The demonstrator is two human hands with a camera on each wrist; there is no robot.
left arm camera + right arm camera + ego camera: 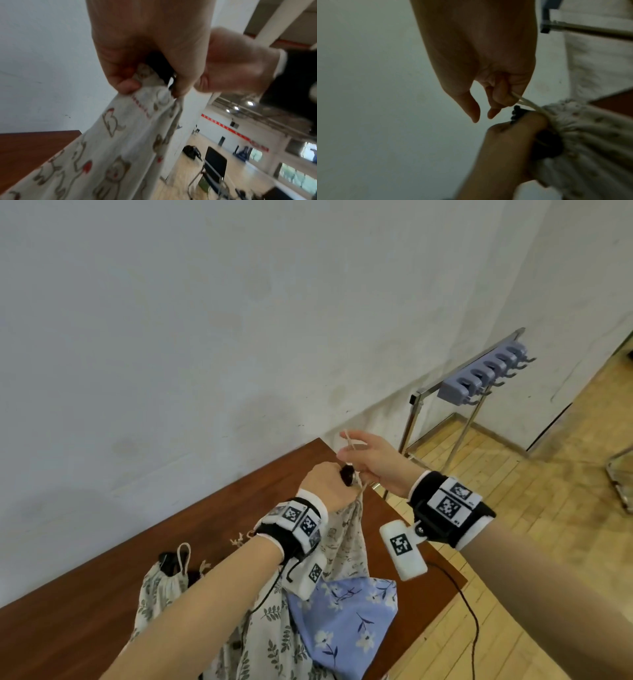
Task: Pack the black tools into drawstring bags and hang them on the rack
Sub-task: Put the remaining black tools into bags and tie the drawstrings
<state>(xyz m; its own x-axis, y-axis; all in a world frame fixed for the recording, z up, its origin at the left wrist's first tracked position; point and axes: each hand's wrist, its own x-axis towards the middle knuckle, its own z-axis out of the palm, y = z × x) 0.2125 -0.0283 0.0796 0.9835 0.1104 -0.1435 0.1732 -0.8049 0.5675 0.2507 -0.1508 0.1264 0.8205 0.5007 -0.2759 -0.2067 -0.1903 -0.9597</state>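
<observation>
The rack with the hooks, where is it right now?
In the head view the rack stands on the wooden floor at the right, against the wall, beyond the table corner.

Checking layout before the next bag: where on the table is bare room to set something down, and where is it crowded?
Bare wood runs along the wall side of the table, from its far corner near the left hand back to the leaf-print bag. The near right part is crowded: the bear-print bag hangs there above the blue floral bag, with a black cable crossing the right edge.
</observation>
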